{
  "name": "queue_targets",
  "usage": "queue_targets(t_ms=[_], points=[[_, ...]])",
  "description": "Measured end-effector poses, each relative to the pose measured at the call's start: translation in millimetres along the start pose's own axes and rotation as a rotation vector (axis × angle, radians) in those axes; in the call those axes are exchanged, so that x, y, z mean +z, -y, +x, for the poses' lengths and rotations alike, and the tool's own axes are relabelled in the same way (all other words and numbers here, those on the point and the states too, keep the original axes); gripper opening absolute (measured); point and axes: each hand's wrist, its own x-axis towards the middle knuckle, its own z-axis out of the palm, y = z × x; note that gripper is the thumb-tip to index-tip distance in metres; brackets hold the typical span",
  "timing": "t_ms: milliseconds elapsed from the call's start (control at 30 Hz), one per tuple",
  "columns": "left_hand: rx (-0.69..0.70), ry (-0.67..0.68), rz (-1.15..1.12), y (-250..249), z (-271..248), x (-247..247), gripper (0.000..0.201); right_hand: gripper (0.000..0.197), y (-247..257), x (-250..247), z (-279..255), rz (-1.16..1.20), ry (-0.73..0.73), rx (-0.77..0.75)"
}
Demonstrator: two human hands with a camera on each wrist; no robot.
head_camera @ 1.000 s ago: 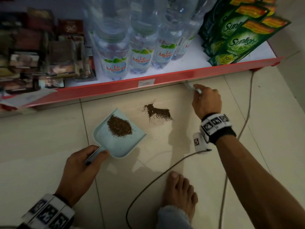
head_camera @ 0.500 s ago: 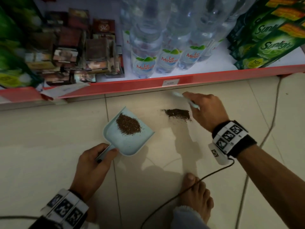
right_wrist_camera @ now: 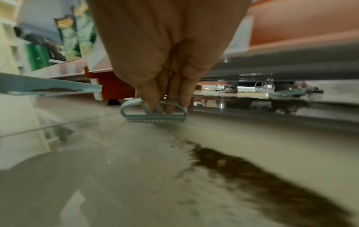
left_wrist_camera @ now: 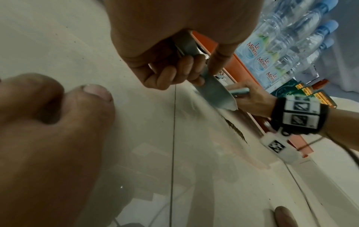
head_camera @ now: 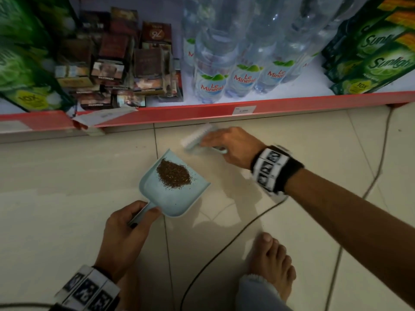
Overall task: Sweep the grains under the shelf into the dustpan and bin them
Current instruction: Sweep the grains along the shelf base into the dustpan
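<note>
A light blue dustpan (head_camera: 179, 198) rests on the tiled floor with a heap of brown grains (head_camera: 173, 176) in it. My left hand (head_camera: 134, 218) grips its handle; the left wrist view shows the fingers (left_wrist_camera: 174, 72) curled round it. My right hand (head_camera: 215, 142) holds a small pale blue brush (head_camera: 195, 138) just beyond the dustpan's far corner, near the shelf's red edge (head_camera: 202, 111). In the right wrist view the fingers (right_wrist_camera: 165, 92) pinch the brush (right_wrist_camera: 155, 113), bristles on the floor. A dark streak of grains (right_wrist_camera: 262, 176) lies behind the brush; in the head view my hand hides it.
Water bottles (head_camera: 213, 70), cigarette packs (head_camera: 116, 70) and green soap pouches (head_camera: 377, 52) fill the low shelf. A black cable (head_camera: 224, 239) runs across the tiles by my bare foot (head_camera: 271, 265). Under the shelf is a low dark gap (right_wrist_camera: 272, 92).
My right hand has swung the brush left, from the shelf edge to the dustpan's far corner. The floor pile now lies under that hand. The dustpan and left hand stay put.
</note>
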Motion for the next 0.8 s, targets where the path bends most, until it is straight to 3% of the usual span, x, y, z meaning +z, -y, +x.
queue_targets(t_ms=[100,233,400,600,667,800], points=[[0.002,-0.021,-0.005,1,0,-5,0.036,0.05,-21,-22,-41,-0.018,0.126,-0.009],[-0.013,-0.041,0.004,6,3,-9,0.037,0.037,-32,-45,-69,-0.009,-0.001,-0.009],[-0.034,-0.024,0.007,12,2,-13,0.036,0.057,12,-14,-16,0.07,-0.191,-0.091],[-0.039,-0.067,0.048,17,-3,-19,0.028,0.051,64,24,55,0.094,-0.25,-0.13],[-0.079,-0.093,0.025,18,-4,-22,0.027,0.053,70,27,66,0.031,-0.229,-0.108],[-0.076,-0.124,0.036,20,-3,-30,0.031,0.055,42,23,50,-0.184,-0.046,-0.021]])
